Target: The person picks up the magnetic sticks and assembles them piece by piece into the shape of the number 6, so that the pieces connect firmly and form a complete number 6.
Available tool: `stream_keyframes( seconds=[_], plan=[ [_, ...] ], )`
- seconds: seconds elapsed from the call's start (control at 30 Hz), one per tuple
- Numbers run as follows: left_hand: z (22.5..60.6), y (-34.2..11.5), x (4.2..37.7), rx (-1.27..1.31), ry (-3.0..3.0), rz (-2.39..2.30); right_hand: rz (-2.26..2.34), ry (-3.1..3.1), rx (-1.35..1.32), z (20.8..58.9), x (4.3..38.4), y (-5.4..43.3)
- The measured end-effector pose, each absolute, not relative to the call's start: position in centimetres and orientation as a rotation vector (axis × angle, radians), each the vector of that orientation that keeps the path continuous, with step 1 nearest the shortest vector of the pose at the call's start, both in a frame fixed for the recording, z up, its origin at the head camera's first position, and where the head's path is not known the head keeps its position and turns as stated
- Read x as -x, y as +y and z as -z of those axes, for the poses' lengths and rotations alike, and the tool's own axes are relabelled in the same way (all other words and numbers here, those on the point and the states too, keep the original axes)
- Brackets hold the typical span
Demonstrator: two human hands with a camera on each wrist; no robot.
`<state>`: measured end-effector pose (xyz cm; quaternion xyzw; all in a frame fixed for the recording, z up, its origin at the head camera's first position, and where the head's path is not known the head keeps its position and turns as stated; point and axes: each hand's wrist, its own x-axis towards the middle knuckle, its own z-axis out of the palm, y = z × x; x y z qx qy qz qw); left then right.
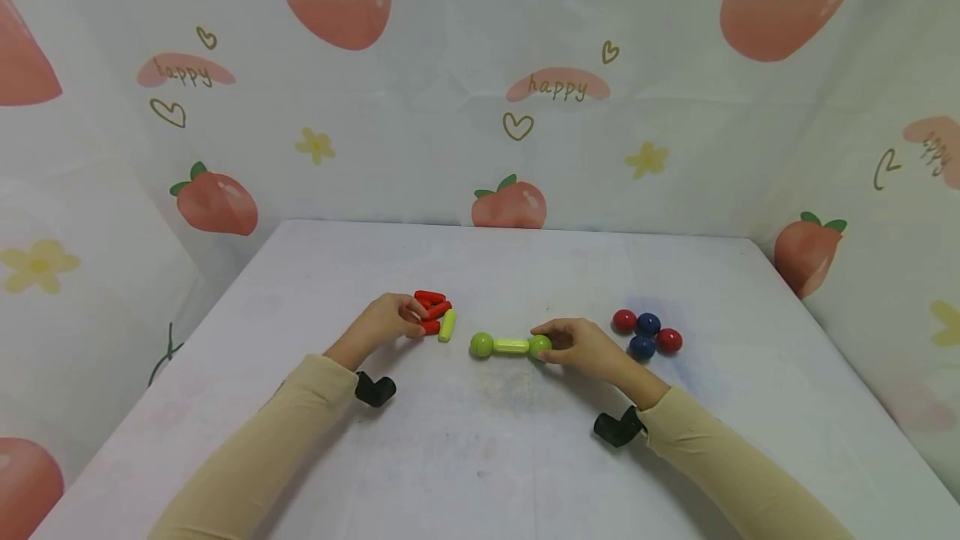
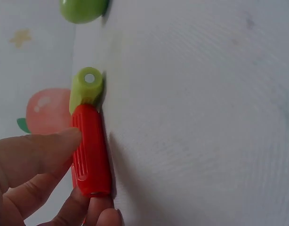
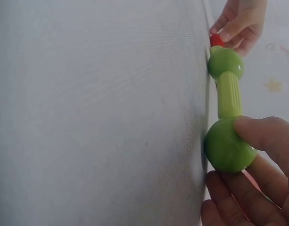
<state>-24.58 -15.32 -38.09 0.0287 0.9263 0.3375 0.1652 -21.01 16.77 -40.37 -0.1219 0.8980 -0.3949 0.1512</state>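
Note:
My left hand (image 1: 386, 322) is at the small group of red rods, thumb and fingers on a ribbed red rod (image 2: 92, 150) that lies on the table. A yellow-green rod (image 1: 447, 326) touches or nearly touches that rod's far end. To the right, my right hand (image 1: 581, 346) pinches a green ball (image 3: 228, 146) between thumb and fingers. This ball is joined by a yellow-green rod (image 3: 229, 94) to a second green ball (image 1: 482, 345), making a dumbbell shape that rests on the table. Other red rods (image 1: 431, 297) lie just beyond my left fingers, partly hidden.
Right of my right hand sit two red balls (image 1: 624, 321) and two dark blue balls (image 1: 648, 324) in a cluster. The white table (image 1: 480, 457) reaches back to a patterned cloth backdrop (image 1: 450, 140). A black wrist device (image 1: 375, 390) hangs at each cuff.

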Motion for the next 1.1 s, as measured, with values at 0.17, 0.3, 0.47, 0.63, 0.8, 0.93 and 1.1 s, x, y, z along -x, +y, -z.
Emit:
stream_keyframes(
  seconds=[0.17,0.3,0.47,0.63,0.8,0.93,1.1],
  plan=[
    [38.2,-15.2,24.6,-0.113,2.638,-0.917,1.141,2.572,0.366,40.4,21.1,16.8],
    [38.5,-15.1,24.9,-0.114,2.643,-0.901,1.153,2.565,0.375,40.4,21.1,16.9],
    [38.9,-15.1,25.1,-0.103,2.656,-0.871,1.153,2.565,0.383,40.5,21.1,16.9],
    [38.5,-14.9,24.7,-0.116,2.660,-0.832,1.145,2.575,0.388,40.6,21.2,17.0],
    [38.0,-15.0,24.3,-0.123,2.650,-0.831,1.145,2.573,0.400,40.7,21.3,17.0],
    [37.3,-15.0,23.9,-0.116,2.646,-0.849,1.151,2.563,0.401,40.7,21.4,17.1],
    [36.0,-14.9,23.1,-0.161,2.669,-0.899,1.149,2.565,0.396,40.7,21.3,17.1]
  ],
)
